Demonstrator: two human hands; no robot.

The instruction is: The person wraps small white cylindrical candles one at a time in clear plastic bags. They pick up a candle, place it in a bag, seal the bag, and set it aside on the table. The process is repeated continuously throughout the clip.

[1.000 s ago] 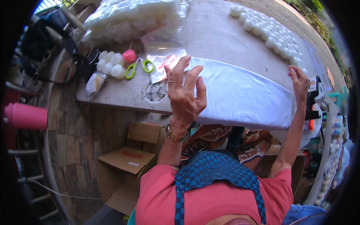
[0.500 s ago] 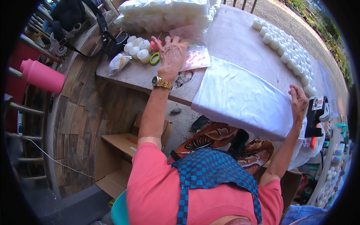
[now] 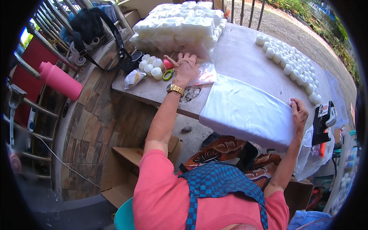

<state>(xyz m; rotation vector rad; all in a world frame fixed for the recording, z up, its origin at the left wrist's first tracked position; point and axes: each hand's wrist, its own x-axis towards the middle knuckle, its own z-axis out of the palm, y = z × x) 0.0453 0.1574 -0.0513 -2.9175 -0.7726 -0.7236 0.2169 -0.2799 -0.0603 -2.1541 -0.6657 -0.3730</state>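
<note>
My left hand point(image 3: 186, 69) lies spread on a clear plastic bag point(image 3: 207, 73) with red print, its fingers reaching toward the stacked pack. Beside its thumb are a pink round object point(image 3: 168, 64), partly hidden, and scissors with a green handle point(image 3: 168, 74). Several white candle-like cylinders point(image 3: 156, 73) stand left of them. A white cloth point(image 3: 245, 109) covers the table's front edge between my hands. At the cloth's right edge is my right hand point(image 3: 299, 115), fingers curled together against the fabric; its palm side is hidden.
A large plastic-wrapped pack of white cylinders point(image 3: 180, 27) sits at the back left. Rows of similar cylinders point(image 3: 293, 65) line the table's right side. A black stand point(image 3: 322, 119) is beyond my right hand. A cardboard box point(image 3: 120, 172) and a pink tumbler point(image 3: 60, 80) are at left.
My right hand has moved slightly left and down onto the cloth's edge. The left hand stays flat on the plastic bag. The whole view has shifted slightly.
</note>
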